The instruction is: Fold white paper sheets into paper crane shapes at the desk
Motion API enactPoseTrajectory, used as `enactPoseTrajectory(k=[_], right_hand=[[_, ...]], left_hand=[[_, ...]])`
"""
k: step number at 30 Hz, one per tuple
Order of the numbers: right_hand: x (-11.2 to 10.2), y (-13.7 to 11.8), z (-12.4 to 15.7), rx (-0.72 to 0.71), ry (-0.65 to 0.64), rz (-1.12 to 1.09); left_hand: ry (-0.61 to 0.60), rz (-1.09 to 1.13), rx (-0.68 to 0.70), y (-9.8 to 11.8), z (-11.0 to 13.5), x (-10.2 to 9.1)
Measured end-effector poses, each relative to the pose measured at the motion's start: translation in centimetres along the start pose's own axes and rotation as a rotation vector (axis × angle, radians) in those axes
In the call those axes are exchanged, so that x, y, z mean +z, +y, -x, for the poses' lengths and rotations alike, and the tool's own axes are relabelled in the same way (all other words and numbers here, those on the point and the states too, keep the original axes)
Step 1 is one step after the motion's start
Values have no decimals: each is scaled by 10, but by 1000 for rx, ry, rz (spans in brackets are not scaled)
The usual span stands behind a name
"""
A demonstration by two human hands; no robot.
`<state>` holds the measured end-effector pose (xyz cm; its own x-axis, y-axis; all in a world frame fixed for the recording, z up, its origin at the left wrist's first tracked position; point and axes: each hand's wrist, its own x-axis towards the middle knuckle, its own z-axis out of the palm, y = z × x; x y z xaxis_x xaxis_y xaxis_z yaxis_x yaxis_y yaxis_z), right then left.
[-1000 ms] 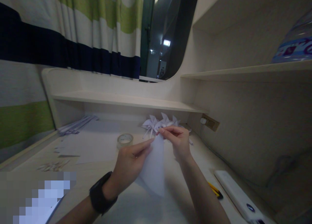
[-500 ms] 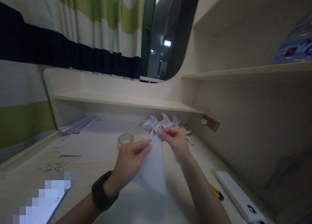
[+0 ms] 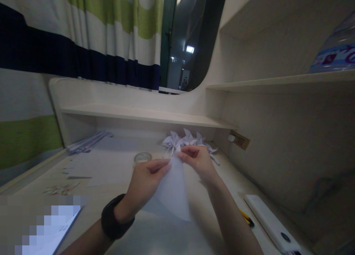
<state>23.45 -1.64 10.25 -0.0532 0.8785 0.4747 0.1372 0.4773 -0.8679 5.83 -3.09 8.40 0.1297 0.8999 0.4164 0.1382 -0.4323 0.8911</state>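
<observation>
A white sheet of paper (image 3: 174, 194) hangs between my hands over the desk, bent so that it narrows toward its upper corner. My left hand (image 3: 149, 179) pinches its left edge between thumb and fingers, with a black band on the wrist. Higher up, my right hand (image 3: 195, 160) grips the paper near the top corner, its fingers curled. Just behind my hands lie several white paper pinwheels (image 3: 188, 138), partly hidden by the right hand. A roll of clear tape (image 3: 142, 157) rests to the left of them.
Flat white sheets (image 3: 111, 162) and rolled paper sticks (image 3: 90, 142) lie at the back left. Nearer are small pale pieces (image 3: 61, 189) and a partly blurred screen (image 3: 55, 229). On the right are a yellow-and-black cutter (image 3: 246, 218), a long white case (image 3: 270, 223) and a wall socket (image 3: 240, 139).
Both hands have shifted very slightly to the left with the paper still held. The sheet's lower part looks a little wider and flatter. Other things stay put.
</observation>
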Motion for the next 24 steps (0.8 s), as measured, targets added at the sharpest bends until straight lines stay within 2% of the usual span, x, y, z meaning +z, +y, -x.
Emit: enactPoseTrajectory(k=[2,5,8,13,20,24], right_hand=[[0,2,0,16,-43,69],[0,5,-1,39,-34,137],[0,8,-1,54,-12,122],[1,8,-1,76,-94,153],[6,4,-1,123,-4,124],[6,5,0,127,-75,123]], left_hand=[[9,15,-16,-1,-1,0],[-15,46,-40,0,-1,-1],[-35,63,-65,3,-1,-3],[-22,108,-97,4,-2,-5],[-11,115,-71,2,-3,-5],[11,123,-73,5,-2,-6]])
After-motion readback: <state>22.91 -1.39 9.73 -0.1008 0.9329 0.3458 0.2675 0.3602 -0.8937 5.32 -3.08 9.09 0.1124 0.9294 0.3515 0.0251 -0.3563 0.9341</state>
